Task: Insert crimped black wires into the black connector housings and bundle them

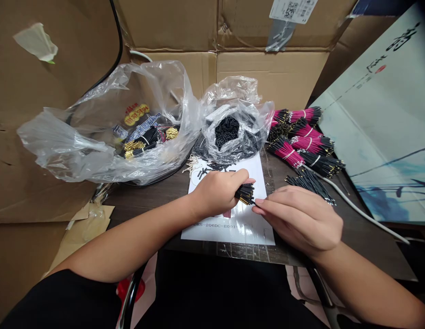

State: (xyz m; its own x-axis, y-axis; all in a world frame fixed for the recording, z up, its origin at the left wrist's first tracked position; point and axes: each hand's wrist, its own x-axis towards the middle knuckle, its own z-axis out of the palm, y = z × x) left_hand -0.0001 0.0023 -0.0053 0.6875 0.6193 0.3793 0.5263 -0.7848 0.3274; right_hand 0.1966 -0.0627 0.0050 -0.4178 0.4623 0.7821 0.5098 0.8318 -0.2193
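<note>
My left hand (217, 191) is closed around a bundle of thin black wires (244, 193), whose ends, some of them gold-coloured, point to the right. At the tip of that bundle, my right hand (303, 217) pinches a small black sleeve (255, 204) between thumb and fingers; whether it sits on a wire end is too small to tell. Loose black sleeves (217, 166) lie on a printed white sheet (205, 233) just beyond my left hand. Behind them, an open clear bag (212, 130) holds a heap of similar black pieces (227, 131).
At left, a large clear plastic bag (78, 146) contains gold-tipped wire bundles (140, 145). Tied pink and black wire bundles (308, 144) are piled at right, near loose black wires (310, 183) and a white cable (366, 217). Cardboard (267, 75) walls the back.
</note>
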